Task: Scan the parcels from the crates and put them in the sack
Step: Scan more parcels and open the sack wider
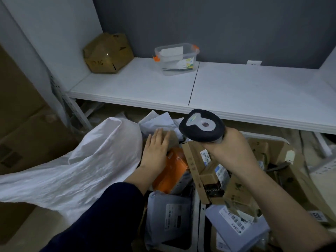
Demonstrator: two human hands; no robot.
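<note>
our dark left sleeve (101, 215) reaches forward from the bottom edge, and beside it our bare right forearm comes in from the lower right. our left hand (156, 151) lies flat, its fingers (160, 137) straight and close together, resting on a small brown parcel (173, 140) at the far end of the left crate (196, 211); nothing is gripped there. our right hand (231, 151) has its fingers curled tight round the handle of a black barcode scanner (201, 126), whose rounded head with a grey panel is raised over the parcels. the parcels sit heaped in the two white crates below our hands: an orange parcel (174, 170) just beside our left wrist, a grey mailer bag (169, 215) nearer to us, a long flat cardboard box (194, 166) standing on edge between the crates, and a pale lilac mailer (236, 230) with a barcode label under our right forearm. a white woven sack (81, 170) slumps on the floor to the left of the crates, touching our left arm, its mouth turned towards the parcels. beyond, a white bench (254, 91) carries a creased brown carton (107, 53) in the corner and a clear plastic tub (177, 59) with orange clips near it.
</note>
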